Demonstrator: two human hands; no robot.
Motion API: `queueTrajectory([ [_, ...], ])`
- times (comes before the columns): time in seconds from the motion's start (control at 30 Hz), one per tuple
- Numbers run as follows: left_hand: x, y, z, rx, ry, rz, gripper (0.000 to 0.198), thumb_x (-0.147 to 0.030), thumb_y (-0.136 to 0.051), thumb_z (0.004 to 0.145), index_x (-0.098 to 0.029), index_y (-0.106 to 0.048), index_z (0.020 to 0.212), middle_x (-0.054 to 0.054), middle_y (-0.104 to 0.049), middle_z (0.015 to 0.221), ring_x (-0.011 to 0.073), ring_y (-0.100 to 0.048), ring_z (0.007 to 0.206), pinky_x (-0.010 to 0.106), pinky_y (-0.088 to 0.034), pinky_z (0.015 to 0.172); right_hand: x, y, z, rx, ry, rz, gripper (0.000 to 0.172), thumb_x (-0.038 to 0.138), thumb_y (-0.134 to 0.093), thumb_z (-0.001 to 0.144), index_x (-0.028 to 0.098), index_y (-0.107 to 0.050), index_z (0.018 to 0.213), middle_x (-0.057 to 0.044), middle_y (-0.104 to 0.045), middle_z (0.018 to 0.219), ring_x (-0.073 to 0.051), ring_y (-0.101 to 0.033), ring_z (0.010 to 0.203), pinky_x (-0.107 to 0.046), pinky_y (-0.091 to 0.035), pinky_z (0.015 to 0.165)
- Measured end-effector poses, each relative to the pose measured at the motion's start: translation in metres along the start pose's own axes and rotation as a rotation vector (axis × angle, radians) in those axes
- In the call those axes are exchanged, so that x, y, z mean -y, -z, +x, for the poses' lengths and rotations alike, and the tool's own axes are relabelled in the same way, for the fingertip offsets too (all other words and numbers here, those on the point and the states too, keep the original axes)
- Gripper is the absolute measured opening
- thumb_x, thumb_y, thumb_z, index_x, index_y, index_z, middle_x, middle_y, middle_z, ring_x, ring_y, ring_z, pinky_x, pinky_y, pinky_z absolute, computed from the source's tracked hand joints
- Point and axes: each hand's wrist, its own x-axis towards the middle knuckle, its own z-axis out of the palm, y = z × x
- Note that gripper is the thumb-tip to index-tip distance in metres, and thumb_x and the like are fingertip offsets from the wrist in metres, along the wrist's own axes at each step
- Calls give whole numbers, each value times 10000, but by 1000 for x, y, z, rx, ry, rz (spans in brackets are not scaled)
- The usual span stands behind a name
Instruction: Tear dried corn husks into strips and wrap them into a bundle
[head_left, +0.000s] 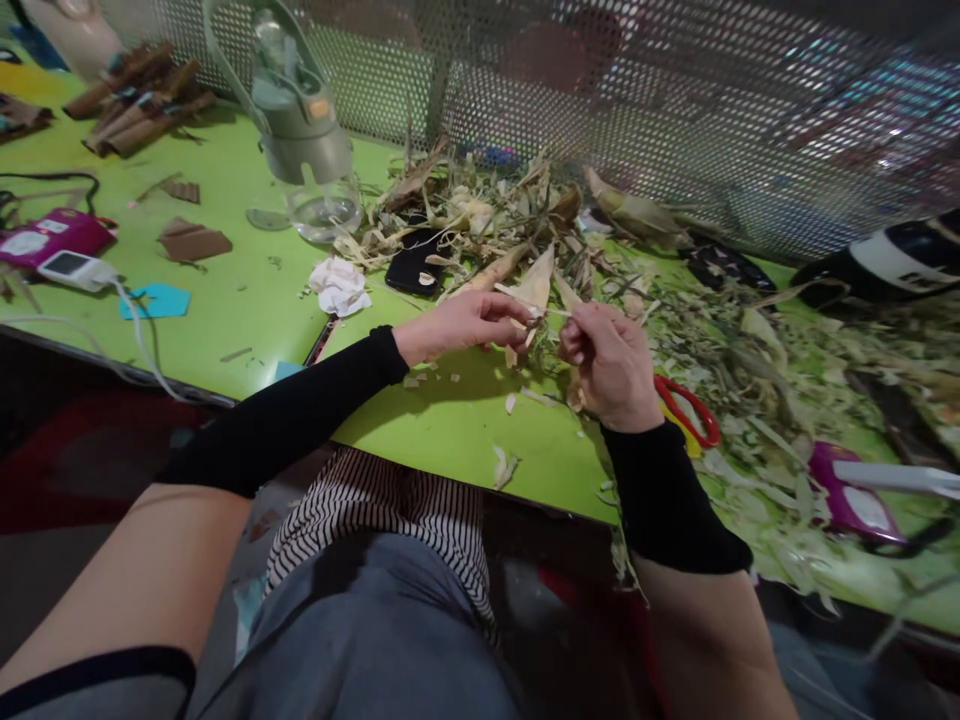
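A thin pale strip of what looks like dried husk (555, 312) stretches between my hands above the green table. My left hand (474, 326) is closed, its bent fingertips pinching the strip and small husk scraps near its left end. On the other end, my right hand (613, 362) is closed in a pinch between thumb and curled fingers. Just behind them stands a pointed pale husk piece (538, 280), in front of a heap of dried husks (480, 205). Small pale scraps (506, 465) lie on the table below my hands.
Scissors with red handles (701, 412) lie beside my right wrist. A water bottle (304, 130), a black phone (414, 262) and crumpled tissue (339, 287) are behind my left arm. A perforated screen (495, 90) borders the table (442, 430). Purple devices (855, 495) lie at both sides.
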Motion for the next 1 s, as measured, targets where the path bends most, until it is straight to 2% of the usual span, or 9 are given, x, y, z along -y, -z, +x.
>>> queueTrajectory([
  [0.13,1,-6,0,-84,8,18,269,-357,-734,910,-131,-744,1055,73,-770,1053,99,-636,837,230,-447,683,-5,-3,1,22,-37,-22,536,672,-777,822,234,-537,628,44,-451,589,-95,-367,514,-268,-298,486],
  [0.23,0,-9,-1,-115,-3,22,264,-361,-733,911,-133,-737,1044,67,-756,1050,101,-624,837,231,-457,685,-9,0,0,-58,78,-186,385,606,-719,907,247,-617,816,17,-555,733,-124,-478,594,-283,-409,538],
  [0.33,-3,-10,-3,-130,-35,44,249,-354,-749,902,-136,-722,1020,49,-737,1039,88,-600,805,226,-450,671,-10,5,-2,-119,272,-392,289,506,-714,931,271,-664,1092,-46,-689,1052,-195,-654,875,-354,-558,738],
  [0.4,-5,-11,-4,-123,-36,39,220,-339,-739,918,-132,-705,987,38,-725,987,78,-587,767,227,-442,660,-8,7,-4,-61,365,-495,324,471,-733,912,272,-684,1164,-72,-716,1182,-246,-684,1052,-417,-582,881],
  [0.47,-6,-12,-6,-103,-26,30,191,-319,-713,947,-131,-682,947,24,-705,892,73,-581,719,233,-432,650,-5,6,-5,17,400,-541,307,456,-742,904,264,-720,1142,-71,-750,1165,-260,-700,1076,-441,-579,936],
  [0.53,-7,-14,-6,-87,-13,23,165,-292,-692,969,-132,-663,940,6,-681,812,67,-568,666,239,-425,640,-4,4,-6,57,377,-534,250,460,-718,927,256,-750,1068,-57,-781,1077,-240,-721,988,-426,-585,922],
  [0.67,-5,-18,-5,-68,-11,16,78,-188,-681,959,-132,-644,998,-23,-662,753,51,-537,614,227,-412,622,-5,2,-5,-4,272,-469,256,490,-676,958,246,-745,915,-31,-779,921,-201,-705,828,-377,-578,820],
  [0.8,-2,-18,-4,-19,-38,23,140,-140,-683,930,-131,-651,1067,-58,-612,687,48,-512,597,213,-411,620,-6,3,-4,-30,199,-419,255,482,-693,945,240,-721,870,-6,-724,802,-169,-641,714,-328,-523,703],
  [1.0,4,-18,-2,11,-70,54,203,-167,-669,929,-127,-651,1127,-45,-610,726,60,-528,633,227,-440,657,-5,2,-3,-45,199,-407,288,505,-719,925,235,-702,825,8,-670,740,-146,-574,656,-299,-476,640],
])
